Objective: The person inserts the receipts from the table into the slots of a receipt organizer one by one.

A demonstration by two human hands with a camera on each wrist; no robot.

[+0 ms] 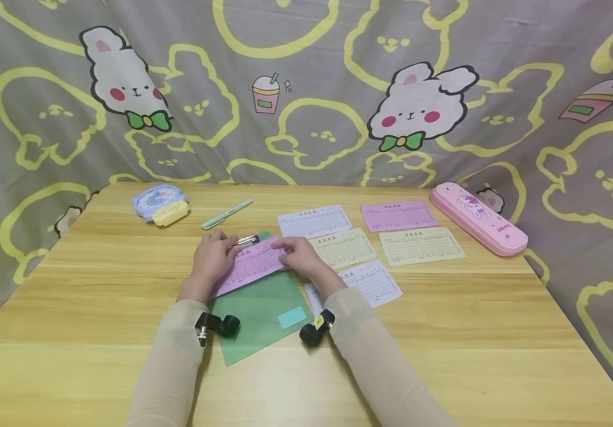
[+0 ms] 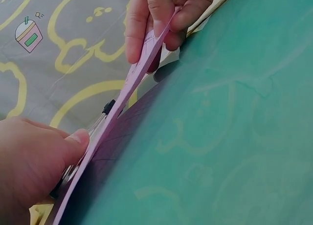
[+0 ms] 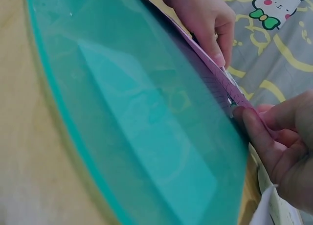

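A pink printed slip (image 1: 255,263) is held between both hands over the top part of a green folder (image 1: 263,314). My left hand (image 1: 211,261) grips the slip's left side, its thumb on the near face in the head view. At the right end my right hand (image 1: 302,256) pinches the slip between thumb and fingers. Just behind the slip's upper edge is a black clip (image 1: 247,240) with metal handles, close to the left fingertips. In the left wrist view the slip (image 2: 124,95) stands edge-on, with the clip (image 2: 108,106) beside it.
Right of the folder lie white slips (image 1: 314,220), cream slips (image 1: 422,246) and another pink slip (image 1: 399,216). A pink pencil case (image 1: 478,218) is at the far right. A green pen (image 1: 227,214) and a blue and yellow object (image 1: 161,203) lie at the back left.
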